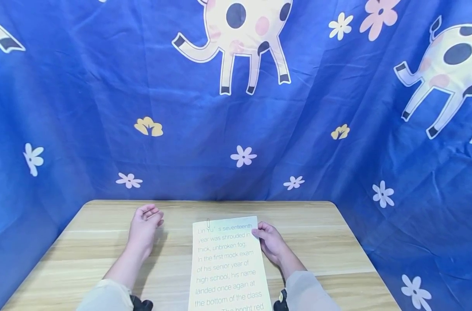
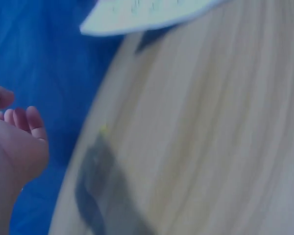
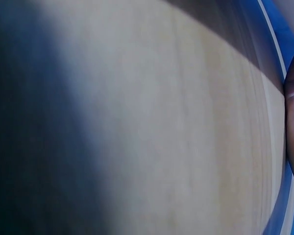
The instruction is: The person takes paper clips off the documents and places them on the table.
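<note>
My right hand (image 1: 272, 242) grips a sheet of paper (image 1: 226, 263) by its upper right edge, thumb on the front and fingers behind. Large printed English text covers the sheet, which runs out of the bottom of the head view. A paper clip (image 1: 208, 223) sits on its top edge, left of the middle. To the left of the sheet, my left hand (image 1: 145, 222) hovers over the table, fingers loosely bent with nothing seen between them. One corner of the paper (image 2: 142, 17) shows at the top of the left wrist view.
Under both hands lies a light wood-grain table (image 1: 173, 211) with rounded far corners. Blue cloth (image 1: 193, 142) printed with cows and flowers hangs behind it and along both sides. Dark bands (image 1: 141, 303) are worn at both wrists.
</note>
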### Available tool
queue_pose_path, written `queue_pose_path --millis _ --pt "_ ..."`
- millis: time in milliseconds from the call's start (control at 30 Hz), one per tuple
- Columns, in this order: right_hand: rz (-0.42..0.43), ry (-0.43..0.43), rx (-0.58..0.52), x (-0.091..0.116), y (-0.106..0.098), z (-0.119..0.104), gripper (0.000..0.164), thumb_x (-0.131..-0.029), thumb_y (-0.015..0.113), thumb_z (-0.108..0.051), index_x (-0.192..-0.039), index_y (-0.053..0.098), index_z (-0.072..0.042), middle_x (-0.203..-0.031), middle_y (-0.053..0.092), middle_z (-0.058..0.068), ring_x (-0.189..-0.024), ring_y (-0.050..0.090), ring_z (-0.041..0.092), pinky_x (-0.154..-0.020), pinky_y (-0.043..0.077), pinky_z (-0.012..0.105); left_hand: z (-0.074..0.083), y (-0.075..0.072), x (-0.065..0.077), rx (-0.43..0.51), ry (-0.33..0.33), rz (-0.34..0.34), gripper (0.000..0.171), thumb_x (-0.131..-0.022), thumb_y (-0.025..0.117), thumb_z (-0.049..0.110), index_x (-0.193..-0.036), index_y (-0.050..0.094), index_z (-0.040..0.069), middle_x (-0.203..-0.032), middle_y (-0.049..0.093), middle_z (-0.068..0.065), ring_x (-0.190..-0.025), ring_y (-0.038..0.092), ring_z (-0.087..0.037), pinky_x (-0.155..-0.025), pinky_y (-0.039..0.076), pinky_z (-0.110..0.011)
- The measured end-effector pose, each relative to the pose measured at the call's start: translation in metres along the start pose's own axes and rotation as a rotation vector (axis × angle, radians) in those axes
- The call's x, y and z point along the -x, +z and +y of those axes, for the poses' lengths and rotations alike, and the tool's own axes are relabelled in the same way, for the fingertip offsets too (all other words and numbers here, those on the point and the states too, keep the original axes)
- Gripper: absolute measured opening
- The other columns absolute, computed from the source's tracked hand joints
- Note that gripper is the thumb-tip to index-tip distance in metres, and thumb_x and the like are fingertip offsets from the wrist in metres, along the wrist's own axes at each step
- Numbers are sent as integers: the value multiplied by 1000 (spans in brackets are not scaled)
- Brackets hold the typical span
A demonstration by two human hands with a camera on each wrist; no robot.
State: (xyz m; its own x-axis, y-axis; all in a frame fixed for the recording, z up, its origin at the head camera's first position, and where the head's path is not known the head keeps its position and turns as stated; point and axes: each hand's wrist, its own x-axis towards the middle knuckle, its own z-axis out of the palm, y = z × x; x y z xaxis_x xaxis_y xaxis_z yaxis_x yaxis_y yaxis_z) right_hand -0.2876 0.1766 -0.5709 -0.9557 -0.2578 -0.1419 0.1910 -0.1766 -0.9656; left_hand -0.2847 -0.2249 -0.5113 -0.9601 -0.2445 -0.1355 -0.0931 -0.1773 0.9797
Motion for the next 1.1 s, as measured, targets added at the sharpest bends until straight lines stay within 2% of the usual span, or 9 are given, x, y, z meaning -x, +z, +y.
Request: queue_pose_path --millis 67,133,233,400,533,633,767,933,1100 --pt "0 -3 2 0 -2 0 19 -105 62 -3 -91 57 -15 -103 71 -5 -104 68 11 -89 60 23 2 12 3 6 16 -18 29 -107 59 1 -126 48 20 -114 55 14 -104 59 1 -95 58 -15" --pt "0 -4 1 1 -3 -1 17 -105 62 -4 -92 59 -15 -104 72 -5 -104 69 11 -89 60 24 2 24 6 -40 43 -49 27 -106 60 2 -129 53 14 -110 59 16 -102 61 1 -94 59 -14" --pt "-7 -11 -4 2 -4 -2 16 -105 62 -4 -92 60 -14 -105 73 -5 -105 70 11 -90 61 24 -1 40 11 -191 104 -93 29 -106 64 7 -134 60 7 -108 68 16 -101 64 1 -92 58 -13" --pt "-11 -15 -16 2 -5 1 19 -105 62 -5 -91 60 -17 -105 74 -6 -105 70 10 -90 60 24 -12 61 19 -409 221 -143 30 -103 72 12 -133 68 6 -122 75 -6 -101 64 -1 -90 55 -10" --pt "-16 -16 -23 2 -5 3 20 -106 61 -5 -90 59 -17 -107 74 -5 -106 71 10 -90 60 24 -19 73 21 -430 273 -172 31 -102 72 9 -132 68 6 -131 72 -19 -108 66 -10 -96 56 -14" --pt "-17 -17 -28 1 -5 3 20 -106 61 -5 -90 58 -16 -109 74 -4 -108 71 11 -91 61 24 -25 80 21 -451 293 -177 33 -101 72 8 -134 67 5 -135 71 -21 -116 67 -20 -108 58 -29" --pt "-16 -14 -31 1 -4 2 20 -106 61 -4 -90 57 -16 -109 73 -4 -109 70 11 -92 61 24 -35 85 21 -543 323 -180 37 -100 74 11 -137 67 7 -139 70 -16 -128 66 -30 -118 53 -49" --pt "-27 -14 -29 0 -3 1 20 -106 61 -3 -91 57 -16 -110 73 -4 -110 71 11 -93 61 24 -49 85 21 -573 306 -205 37 -101 76 15 -137 71 13 -148 64 -14 -139 61 -37 -123 48 -56" --pt "-24 -16 -25 0 -3 2 19 -105 61 -4 -91 58 -16 -110 74 -4 -110 71 11 -92 62 24 -57 85 20 -557 279 -243 38 -103 75 21 -141 71 20 -158 60 -14 -155 47 -45 -131 34 -65"
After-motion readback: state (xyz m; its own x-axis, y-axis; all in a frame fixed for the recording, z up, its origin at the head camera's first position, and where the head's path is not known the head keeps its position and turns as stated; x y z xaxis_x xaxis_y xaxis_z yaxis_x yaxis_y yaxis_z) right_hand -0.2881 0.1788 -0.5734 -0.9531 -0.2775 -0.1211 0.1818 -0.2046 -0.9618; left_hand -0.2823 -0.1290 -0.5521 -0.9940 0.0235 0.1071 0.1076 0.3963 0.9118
